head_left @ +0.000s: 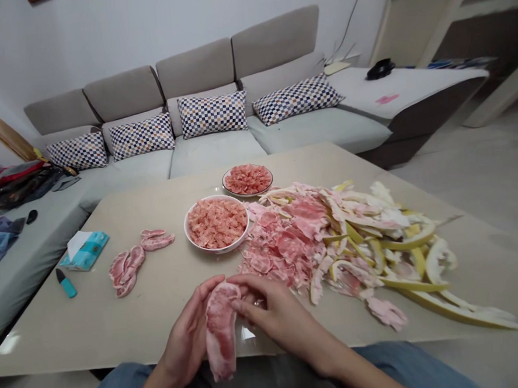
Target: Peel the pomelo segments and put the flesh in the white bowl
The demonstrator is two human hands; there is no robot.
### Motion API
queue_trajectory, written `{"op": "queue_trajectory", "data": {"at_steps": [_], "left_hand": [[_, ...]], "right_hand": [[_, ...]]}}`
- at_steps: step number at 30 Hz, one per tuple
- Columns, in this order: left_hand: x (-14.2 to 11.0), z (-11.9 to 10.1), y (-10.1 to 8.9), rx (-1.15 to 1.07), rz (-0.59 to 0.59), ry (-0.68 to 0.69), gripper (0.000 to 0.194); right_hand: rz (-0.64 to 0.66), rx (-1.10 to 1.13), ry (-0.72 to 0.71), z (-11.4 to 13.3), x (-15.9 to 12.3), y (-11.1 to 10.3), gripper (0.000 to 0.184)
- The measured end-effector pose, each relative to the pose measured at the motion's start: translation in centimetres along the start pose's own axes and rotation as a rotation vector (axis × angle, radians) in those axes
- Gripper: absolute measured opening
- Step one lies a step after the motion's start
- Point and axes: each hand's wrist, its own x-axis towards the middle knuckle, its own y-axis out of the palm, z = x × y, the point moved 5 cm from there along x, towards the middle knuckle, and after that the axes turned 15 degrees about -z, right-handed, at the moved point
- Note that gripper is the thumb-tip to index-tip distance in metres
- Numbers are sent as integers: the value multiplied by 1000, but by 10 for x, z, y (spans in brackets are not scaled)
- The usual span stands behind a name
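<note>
A pink pomelo segment (222,337), its pale membrane partly covering the flesh, hangs upright at the table's near edge. My left hand (189,327) is closed along its left side. From the right, my right hand (270,310) pinches its upper end between thumb and fingers. Left of my hands lie unpeeled pomelo segments (127,269) in a small group, with another pair (156,239) just behind. A white bowl (219,251) beyond my hands is heaped with pink pomelo pulp (217,221). Behind it stands a plate (269,187) of redder pulp (247,178).
A large pile of pink membranes (283,239) and yellow-green pomelo rinds (415,240) spreads across the table's right side. On the left are a blue tissue pack (87,251) and a teal-handled knife (67,283) in a black cover. A grey sofa (213,156) with checked cushions stands behind the table.
</note>
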Motion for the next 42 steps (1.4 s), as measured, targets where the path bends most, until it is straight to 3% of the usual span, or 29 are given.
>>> {"op": "queue_trajectory", "data": {"at_steps": [6,13,17,20,24,30,33,37,40,42], "left_hand": [[2,6,3,-41,68,-71,33],[-9,16,8,19,135,-168,34],[-6,4,1,10,42,-61,41],[-4,-4,-5,47,-67,56,44],[-3,-7,-11,100,-154,192,47],[-4,-3,-14,215,-213,352,54],[-5,-2,-11,210,-211,352,54],[-8,-1,-8,86,-205,269,57],[-9,-4,-10,57,-218,235,57],[-9,-10,-13,54,-220,248,57]], "right_hand": [[52,331,189,-19,12,-1,31],[-23,152,79,-16,15,2,31],[-156,-54,-96,1,6,-1,25],[-147,-175,-271,12,-3,1,13],[-169,-307,-491,17,-15,5,15],[-277,-500,-626,12,-24,11,22],[-335,-484,-590,13,-22,9,21],[-301,-414,-467,16,-13,1,14],[-299,-396,-387,16,-3,-17,15],[-373,-418,-349,13,5,-37,17]]}}
